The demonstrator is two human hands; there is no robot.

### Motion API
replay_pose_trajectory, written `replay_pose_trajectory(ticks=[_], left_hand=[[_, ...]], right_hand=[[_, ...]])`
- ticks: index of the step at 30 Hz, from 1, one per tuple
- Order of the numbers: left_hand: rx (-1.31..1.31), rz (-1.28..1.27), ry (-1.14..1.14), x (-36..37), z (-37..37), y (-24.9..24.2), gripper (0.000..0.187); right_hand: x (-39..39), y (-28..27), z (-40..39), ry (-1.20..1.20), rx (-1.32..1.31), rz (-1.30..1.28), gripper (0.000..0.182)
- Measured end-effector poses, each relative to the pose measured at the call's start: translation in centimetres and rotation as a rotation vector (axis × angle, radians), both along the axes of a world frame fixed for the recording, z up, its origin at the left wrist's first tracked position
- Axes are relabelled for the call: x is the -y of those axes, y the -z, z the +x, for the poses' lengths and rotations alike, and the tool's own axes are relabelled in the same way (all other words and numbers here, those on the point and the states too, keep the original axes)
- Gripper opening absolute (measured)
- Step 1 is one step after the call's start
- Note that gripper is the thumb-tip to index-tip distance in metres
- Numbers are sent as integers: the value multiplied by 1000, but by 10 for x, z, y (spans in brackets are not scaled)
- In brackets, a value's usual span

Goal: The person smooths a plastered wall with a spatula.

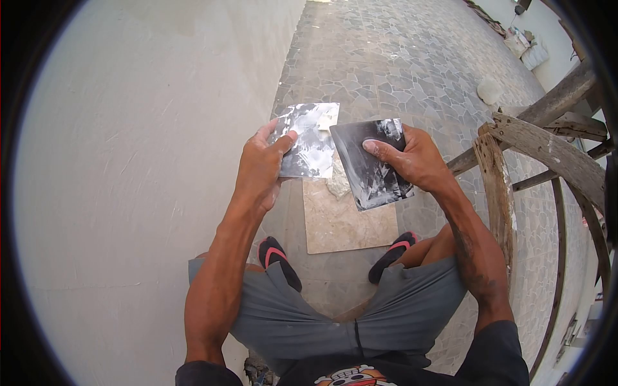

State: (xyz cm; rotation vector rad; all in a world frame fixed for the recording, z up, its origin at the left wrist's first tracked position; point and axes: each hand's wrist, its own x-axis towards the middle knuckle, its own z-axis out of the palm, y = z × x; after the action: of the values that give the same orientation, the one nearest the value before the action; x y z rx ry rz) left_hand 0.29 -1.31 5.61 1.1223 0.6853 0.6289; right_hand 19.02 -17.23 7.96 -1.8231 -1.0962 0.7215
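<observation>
My left hand [259,157] is closed on the left edge of a pale, shiny rectangular putty scraper [308,151], its thumb on the face and white paste smeared over it. A black putty scraper [370,174], streaked with white, is tilted in my right hand [415,157], the thumb pressed flat on its face. The two scrapers are close side by side, chest-high in front of me. Below them a beige square tile [347,225] lies on the ground between my feet, bearing a lump of whitish putty [338,183] partly hidden by the scrapers.
A pale plastered wall [129,161] rises close on my left. To my right stands a weathered wooden frame [499,186] with several beams. Irregular stone paving [386,64] stretches ahead, with a whitish round object [489,91] on it and piled sacks [533,56] farther off.
</observation>
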Motion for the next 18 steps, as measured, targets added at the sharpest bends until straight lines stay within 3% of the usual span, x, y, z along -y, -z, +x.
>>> replay_pose_trajectory(ticks=[18], left_hand=[[6, -12, -16, -6, -2, 2, 50]], right_hand=[[0, 3, 2, -21, 24, -21, 37]])
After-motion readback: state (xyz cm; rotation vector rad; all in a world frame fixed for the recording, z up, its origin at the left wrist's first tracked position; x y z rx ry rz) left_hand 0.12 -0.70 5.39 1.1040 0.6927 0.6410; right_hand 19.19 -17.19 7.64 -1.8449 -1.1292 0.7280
